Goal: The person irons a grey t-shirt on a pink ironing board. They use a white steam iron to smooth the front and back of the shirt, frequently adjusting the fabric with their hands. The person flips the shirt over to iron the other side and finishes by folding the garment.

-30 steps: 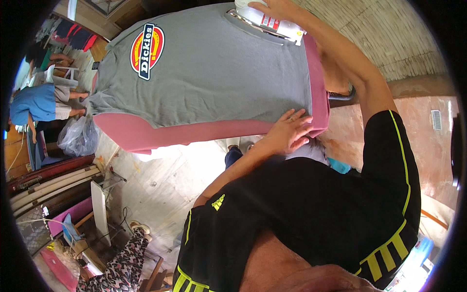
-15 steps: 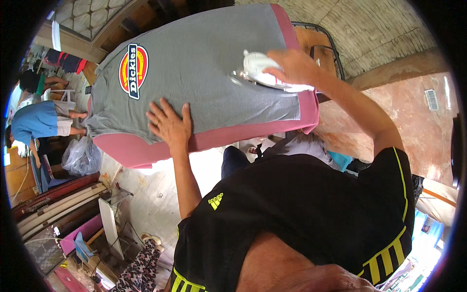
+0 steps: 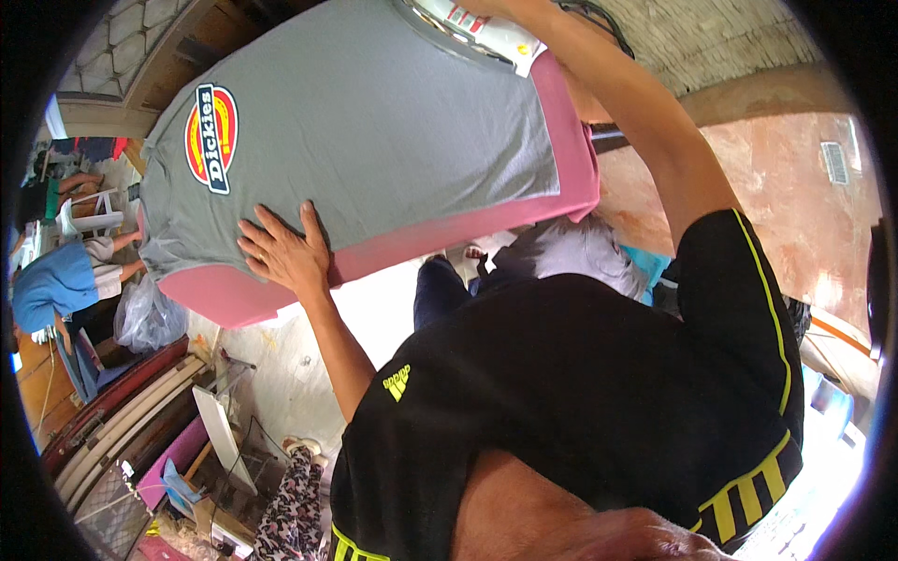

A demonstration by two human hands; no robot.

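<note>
A grey T-shirt (image 3: 393, 140) with a round red and yellow print (image 3: 213, 138) lies spread over a padded ironing board with a pink cover (image 3: 412, 238). My left hand (image 3: 285, 252) rests flat on the shirt near its close edge, fingers spread, below the print. At the far side, a white clothes iron (image 3: 500, 39) stands on the shirt. My right hand (image 3: 496, 7) is on the iron's handle, mostly cut off by the top edge of the picture, so its fingers hardly show.
On the left a person in a blue shirt (image 3: 58, 280) bends over, beside a clear plastic bag (image 3: 150, 313). Long boards and rolls (image 3: 122, 421) lie at lower left, near someone's camouflage trousers (image 3: 292, 505). A reddish marbled surface (image 3: 748, 187) is at the right.
The iron, with my right hand on it, has moved away from me to the shirt's far edge. My left hand stays flat at about the same place on the shirt. The view has shifted slightly.
</note>
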